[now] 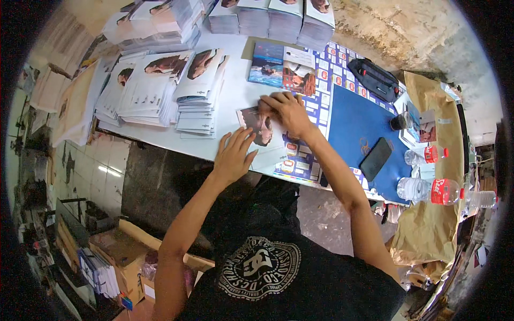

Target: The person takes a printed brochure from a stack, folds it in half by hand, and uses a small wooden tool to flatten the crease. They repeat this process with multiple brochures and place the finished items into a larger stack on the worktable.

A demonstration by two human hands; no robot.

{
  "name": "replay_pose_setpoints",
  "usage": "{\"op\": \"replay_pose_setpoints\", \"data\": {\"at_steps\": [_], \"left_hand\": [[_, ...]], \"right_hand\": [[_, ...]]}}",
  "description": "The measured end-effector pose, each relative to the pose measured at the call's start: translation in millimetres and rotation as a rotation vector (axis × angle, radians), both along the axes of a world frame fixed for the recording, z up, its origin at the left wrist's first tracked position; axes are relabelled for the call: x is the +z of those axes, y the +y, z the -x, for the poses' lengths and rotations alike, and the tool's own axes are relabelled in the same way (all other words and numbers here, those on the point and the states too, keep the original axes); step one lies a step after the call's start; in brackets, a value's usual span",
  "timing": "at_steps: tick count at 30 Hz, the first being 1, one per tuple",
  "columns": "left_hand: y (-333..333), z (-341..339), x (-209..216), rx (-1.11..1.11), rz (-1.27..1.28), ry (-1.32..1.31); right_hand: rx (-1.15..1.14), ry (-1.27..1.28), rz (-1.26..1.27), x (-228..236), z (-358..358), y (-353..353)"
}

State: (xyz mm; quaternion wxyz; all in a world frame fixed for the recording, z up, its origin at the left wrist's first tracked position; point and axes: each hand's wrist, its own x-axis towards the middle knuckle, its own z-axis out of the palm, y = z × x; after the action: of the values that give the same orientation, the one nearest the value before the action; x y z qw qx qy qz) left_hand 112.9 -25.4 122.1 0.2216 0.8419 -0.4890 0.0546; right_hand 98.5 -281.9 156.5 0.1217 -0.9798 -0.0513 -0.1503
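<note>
A white booklet (267,152) with a dark-haired portrait on its cover lies at the table's front edge, turned sideways to me. My left hand (234,155) rests at its left side, fingers stretched out and spread, thumb near the cover. Over its far right part my right hand (289,115) is bent, the fingers curled down onto the cover and hiding part of the picture. Whether the right fingertips pinch an edge is hidden. Just beyond that hand lie a blue picture booklet (266,65) and a printed sheet (300,72).
Portrait booklets stand in piles (155,88) at left, with taller stacks (270,21) behind. On the right are a blue mat (348,123), a black phone (376,159), a dark cup (400,121), plastic bottles (428,191), a black bag (373,79) and brown paper (428,230).
</note>
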Motion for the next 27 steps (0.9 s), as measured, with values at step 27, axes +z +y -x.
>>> {"op": "replay_pose_setpoints", "data": {"at_steps": [27], "left_hand": [[-11, 38, 56, -0.133, 0.353, -0.09]], "right_hand": [[-0.657, -0.414, -0.111, -20, 163, -79]]}}
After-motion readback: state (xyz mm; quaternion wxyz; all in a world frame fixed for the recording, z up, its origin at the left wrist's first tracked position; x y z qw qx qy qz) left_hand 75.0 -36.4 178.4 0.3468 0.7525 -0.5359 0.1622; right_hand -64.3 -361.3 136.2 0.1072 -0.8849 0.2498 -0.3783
